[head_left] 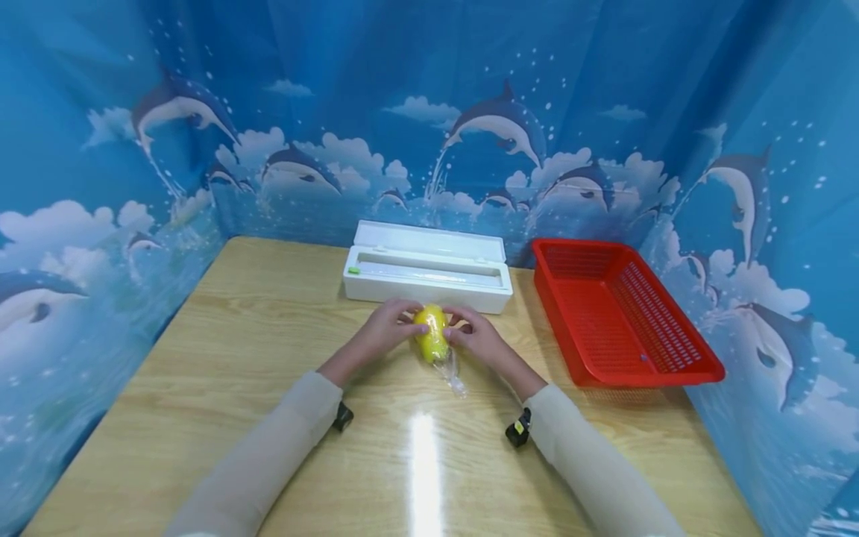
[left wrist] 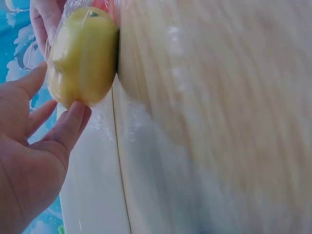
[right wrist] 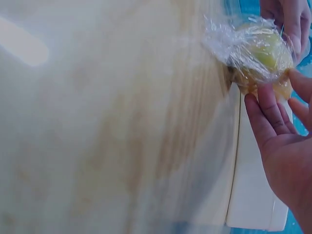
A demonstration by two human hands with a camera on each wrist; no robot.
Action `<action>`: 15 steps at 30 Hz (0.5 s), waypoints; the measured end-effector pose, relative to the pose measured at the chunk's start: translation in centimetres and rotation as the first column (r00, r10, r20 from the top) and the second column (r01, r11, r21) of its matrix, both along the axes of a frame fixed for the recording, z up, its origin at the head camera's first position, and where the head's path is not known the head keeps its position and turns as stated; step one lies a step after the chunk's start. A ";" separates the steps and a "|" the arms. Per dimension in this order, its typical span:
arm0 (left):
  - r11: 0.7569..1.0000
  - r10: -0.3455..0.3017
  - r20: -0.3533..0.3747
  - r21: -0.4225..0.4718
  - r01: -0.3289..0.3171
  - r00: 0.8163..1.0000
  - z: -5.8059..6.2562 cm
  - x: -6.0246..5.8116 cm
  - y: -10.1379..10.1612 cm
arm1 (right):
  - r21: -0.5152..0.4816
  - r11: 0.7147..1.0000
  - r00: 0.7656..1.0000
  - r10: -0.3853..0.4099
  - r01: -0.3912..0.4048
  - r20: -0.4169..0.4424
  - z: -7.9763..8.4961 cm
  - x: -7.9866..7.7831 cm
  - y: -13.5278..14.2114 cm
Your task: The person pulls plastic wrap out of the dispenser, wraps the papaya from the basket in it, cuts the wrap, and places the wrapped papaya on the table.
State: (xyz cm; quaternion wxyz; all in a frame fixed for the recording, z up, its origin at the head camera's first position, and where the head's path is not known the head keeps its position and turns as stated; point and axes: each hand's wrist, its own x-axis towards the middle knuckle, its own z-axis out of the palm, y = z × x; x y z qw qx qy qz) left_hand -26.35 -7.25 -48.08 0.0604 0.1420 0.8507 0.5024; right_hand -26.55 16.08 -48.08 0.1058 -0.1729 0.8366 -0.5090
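Clear plastic film (head_left: 453,377) on the fruit (head_left: 431,328) — glossy, crinkled at the loose end, taut over smooth skin. The box (head_left: 376,289) looks like smooth plastic, the basket (head_left: 560,328) shinier plastic. The tabletop (head_left: 268,298) is wood-grained and polished-looking — light glares off it. Sleeves (head_left: 268,455) matt cloth; backdrop (head_left: 403,45) smooth, softly sheened.

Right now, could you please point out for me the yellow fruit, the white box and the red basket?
Yellow fruit (left wrist: 85,56): left wrist view, on the middle of its side.
White box (head_left: 379,289): head view, on its front wall.
Red basket (head_left: 604,317): head view, on its bare floor.
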 end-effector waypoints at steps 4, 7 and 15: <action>1.000 0.011 0.026 -0.021 -0.010 1.000 0.2 0.2 0.7 | -0.023 0.999 0.999 -0.037 0.037 0.024 -0.1 0.7 0.0; 0.999 0.026 0.046 -0.035 -0.025 0.999 0.3 0.4 1.2 | -0.027 0.997 0.997 -0.064 0.065 0.034 -0.1 1.3 0.0; 0.997 0.030 0.047 -0.072 -0.026 0.998 0.3 0.7 2.0 | -0.037 0.991 0.986 -0.122 0.127 0.115 -0.1 2.6 0.0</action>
